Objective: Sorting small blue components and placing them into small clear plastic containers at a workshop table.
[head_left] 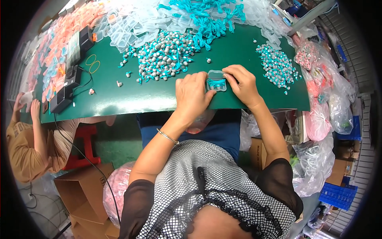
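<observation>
A small clear plastic case (216,81) with its hinged lid raised stands near the table's front edge. Inside it lies a coiled teal cord (216,83). My left hand (193,93) is closed on the case's left side, thumb at its near edge. At the case's right side, the bent fingers of my right hand (242,84) pinch the lid's edge. A large pile of small grey-and-teal plug-like pieces (165,55) lies just beyond my left hand, and a smaller pile of similar pieces (275,65) to the right of my right hand.
Teal cords (211,20) and clear plastic cases (127,34) heap along the far side of the green table (119,97). Black boxes (71,75) with a cable stand at left. Another person (34,139) works beyond them. Filled plastic bags (318,115) crowd the right edge.
</observation>
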`<state>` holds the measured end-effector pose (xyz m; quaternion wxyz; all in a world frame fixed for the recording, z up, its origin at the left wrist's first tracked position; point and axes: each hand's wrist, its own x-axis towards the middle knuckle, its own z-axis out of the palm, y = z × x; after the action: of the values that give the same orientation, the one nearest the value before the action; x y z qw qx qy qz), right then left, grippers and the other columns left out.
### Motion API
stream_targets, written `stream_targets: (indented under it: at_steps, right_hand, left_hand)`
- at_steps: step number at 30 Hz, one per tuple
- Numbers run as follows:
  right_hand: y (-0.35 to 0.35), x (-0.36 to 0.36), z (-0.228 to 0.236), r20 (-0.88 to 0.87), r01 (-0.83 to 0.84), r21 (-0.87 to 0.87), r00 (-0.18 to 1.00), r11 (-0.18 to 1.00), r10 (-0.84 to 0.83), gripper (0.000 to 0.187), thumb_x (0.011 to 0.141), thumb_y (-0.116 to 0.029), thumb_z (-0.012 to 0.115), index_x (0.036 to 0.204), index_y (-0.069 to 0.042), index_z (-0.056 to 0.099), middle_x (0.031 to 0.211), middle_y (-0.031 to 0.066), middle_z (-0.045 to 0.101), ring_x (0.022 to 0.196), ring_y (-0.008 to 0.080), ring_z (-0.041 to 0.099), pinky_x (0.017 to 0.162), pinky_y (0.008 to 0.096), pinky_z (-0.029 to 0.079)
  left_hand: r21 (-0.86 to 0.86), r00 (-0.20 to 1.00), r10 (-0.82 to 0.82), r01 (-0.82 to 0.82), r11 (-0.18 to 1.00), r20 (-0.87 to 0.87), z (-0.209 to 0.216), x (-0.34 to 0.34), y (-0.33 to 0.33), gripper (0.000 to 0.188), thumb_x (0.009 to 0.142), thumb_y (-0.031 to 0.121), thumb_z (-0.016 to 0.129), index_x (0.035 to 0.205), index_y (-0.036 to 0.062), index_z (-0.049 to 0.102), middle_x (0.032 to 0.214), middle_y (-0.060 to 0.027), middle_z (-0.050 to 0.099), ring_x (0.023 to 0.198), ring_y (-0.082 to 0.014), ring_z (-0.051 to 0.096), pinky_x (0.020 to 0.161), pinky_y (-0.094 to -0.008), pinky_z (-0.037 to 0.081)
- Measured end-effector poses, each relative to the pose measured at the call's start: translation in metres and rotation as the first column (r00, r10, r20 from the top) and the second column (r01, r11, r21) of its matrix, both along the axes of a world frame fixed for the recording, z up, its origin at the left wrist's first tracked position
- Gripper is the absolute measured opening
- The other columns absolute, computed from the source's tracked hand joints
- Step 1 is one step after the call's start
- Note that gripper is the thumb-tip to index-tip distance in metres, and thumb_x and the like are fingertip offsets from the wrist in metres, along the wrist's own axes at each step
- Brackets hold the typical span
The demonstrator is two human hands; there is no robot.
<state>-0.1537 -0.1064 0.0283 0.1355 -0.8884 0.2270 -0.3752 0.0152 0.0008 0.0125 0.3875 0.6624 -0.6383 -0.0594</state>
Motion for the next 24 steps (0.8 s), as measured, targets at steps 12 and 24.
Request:
stream_targets:
  at_steps: [12, 24]
  right_hand:
    - [0.021, -0.003, -0.009, 0.116, 0.067, -0.057, 0.991, 0.996, -0.061, 0.017, 0.08, 0.001, 0.07, 0.096, -0.002, 0.068, 0.09, 0.0123, 0.067, 0.075, 0.0277, 0.067, 0.064, 0.0348, 0.055]
    - [0.032, -0.005, -0.008, 0.065, 0.047, -0.059, 0.997, 0.997, -0.044, 0.019, 0.079, 0.001, 0.071, 0.097, -0.001, 0.067, 0.091, 0.013, 0.067, 0.08, 0.0293, 0.067, 0.068, 0.0364, 0.055]
  left_hand:
    - [-0.101, 0.994, 0.091, -0.084, 0.991, 0.064, -0.008, -0.004, 0.004, 0.039, 0.07, 0.025, 0.079, 0.103, 0.0084, 0.067, 0.096, -0.0052, 0.065, 0.089, -0.0243, 0.058, 0.076, -0.0395, 0.038]
    - [-0.146, 0.983, 0.055, -0.03, 0.989, 0.175, -0.006, -0.002, 0.009, 0.03, 0.074, 0.021, 0.077, 0.102, 0.0117, 0.071, 0.094, -0.002, 0.064, 0.088, -0.0228, 0.059, 0.075, -0.0385, 0.039]
